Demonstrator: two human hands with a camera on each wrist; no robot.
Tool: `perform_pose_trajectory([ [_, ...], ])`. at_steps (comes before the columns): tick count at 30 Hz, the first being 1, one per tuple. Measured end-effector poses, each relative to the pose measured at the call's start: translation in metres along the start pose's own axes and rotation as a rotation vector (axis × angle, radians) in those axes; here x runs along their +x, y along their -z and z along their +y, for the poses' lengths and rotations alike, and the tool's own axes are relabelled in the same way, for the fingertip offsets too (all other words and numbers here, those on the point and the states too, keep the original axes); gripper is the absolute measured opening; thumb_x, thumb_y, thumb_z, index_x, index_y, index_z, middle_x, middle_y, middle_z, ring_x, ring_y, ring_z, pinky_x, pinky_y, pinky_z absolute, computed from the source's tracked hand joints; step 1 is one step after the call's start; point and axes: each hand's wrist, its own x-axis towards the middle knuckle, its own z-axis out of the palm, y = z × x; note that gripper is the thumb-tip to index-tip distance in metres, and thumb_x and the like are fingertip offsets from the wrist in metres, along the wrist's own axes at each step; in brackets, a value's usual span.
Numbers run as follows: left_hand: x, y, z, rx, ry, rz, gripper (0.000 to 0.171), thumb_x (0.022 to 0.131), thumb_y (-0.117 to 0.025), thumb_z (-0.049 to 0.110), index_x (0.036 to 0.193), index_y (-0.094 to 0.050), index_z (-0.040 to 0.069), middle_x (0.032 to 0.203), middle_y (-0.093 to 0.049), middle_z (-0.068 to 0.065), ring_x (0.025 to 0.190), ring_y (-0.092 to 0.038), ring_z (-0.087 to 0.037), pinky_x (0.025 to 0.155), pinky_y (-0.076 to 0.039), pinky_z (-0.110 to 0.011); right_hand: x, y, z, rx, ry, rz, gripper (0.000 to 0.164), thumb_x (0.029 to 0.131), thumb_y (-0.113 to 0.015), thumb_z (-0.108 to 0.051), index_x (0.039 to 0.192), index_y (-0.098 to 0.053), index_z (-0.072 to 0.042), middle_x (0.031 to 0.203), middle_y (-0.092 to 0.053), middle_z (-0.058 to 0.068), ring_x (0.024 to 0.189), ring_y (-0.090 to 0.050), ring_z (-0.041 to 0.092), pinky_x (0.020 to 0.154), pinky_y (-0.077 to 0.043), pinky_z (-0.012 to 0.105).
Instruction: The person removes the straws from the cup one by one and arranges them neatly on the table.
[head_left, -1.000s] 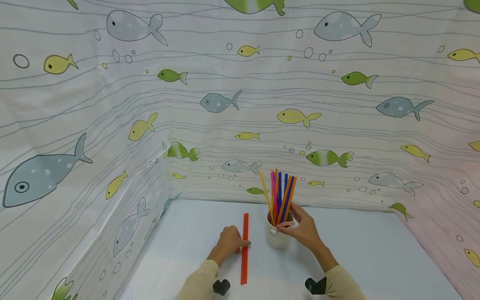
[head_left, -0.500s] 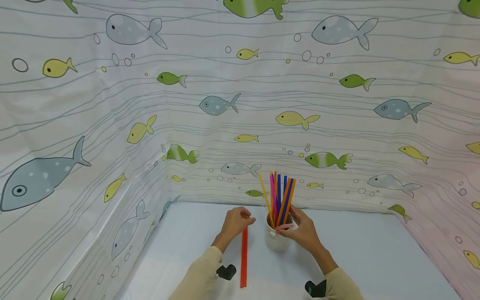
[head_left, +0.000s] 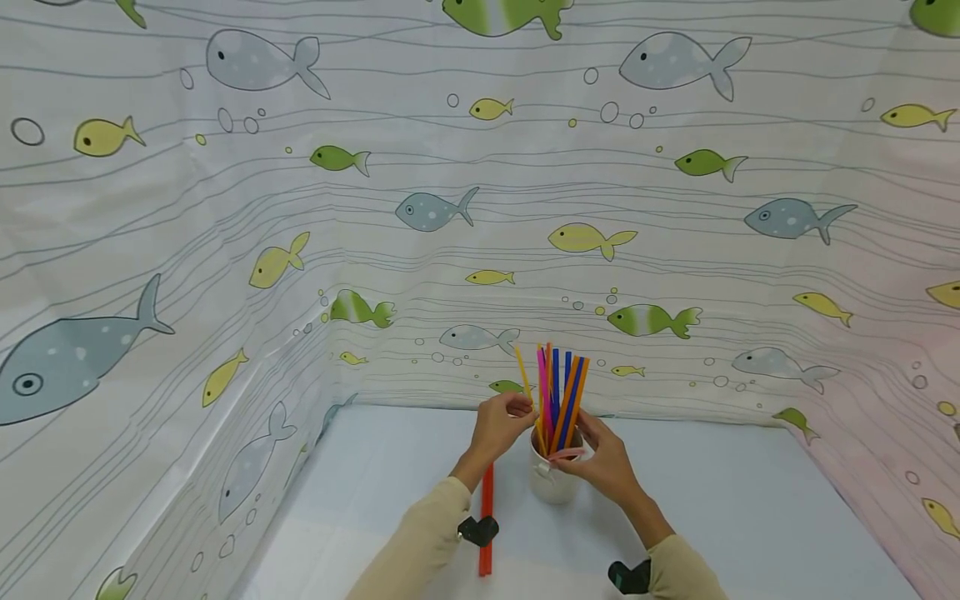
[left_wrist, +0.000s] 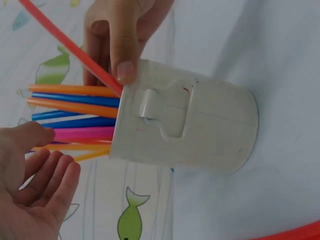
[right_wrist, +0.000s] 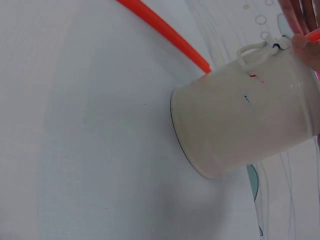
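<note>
A white cup [head_left: 553,485] with a small wire clasp on its side stands upright on the table, holding several drinking straws [left_wrist: 82,134] in orange, blue, pink and yellow. My right hand [head_left: 606,460] grips the cup's rim, thumb in front and fingers behind. A red straw [left_wrist: 70,44] slants out of the cup beside that thumb. At the straws' left side is my left hand [head_left: 501,427], its thumb and loosely bent fingers [left_wrist: 62,192] apart, right by the yellow straw [head_left: 522,371]. Two red straws [head_left: 487,560] lie together on the table, partly hidden by my left arm.
The white table [head_left: 750,500] spreads around the cup. Behind it and along both sides hangs a fish-patterned cloth [head_left: 420,283], close behind the straw tops. Each wrist carries a dark camera mount [head_left: 630,577].
My left hand has left the red straws on the table and moved up and right to the straws in the cup. The right hand has kept its hold on the rim.
</note>
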Motion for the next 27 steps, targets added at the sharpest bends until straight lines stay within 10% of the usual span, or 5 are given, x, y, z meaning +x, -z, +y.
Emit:
perform_pose_trajectory([
  [27, 0.013, -0.042, 0.000, -0.139, -0.014, 0.230, 0.020, 0.082, -0.080, 0.016, 0.098, -0.072, 0.006, 0.088, -0.071, -0.001, 0.078, -0.068, -0.011, 0.073, -0.057, -0.022, 0.001, -0.002, 0.017, 0.029, -0.038, 0.013, 0.099, 0.068, -0.090, -0.033, 0.149, -0.039, -0.011, 0.143, -0.049, 0.006, 0.133, -0.045, 0.030, 0.103, -0.039, 0.039],
])
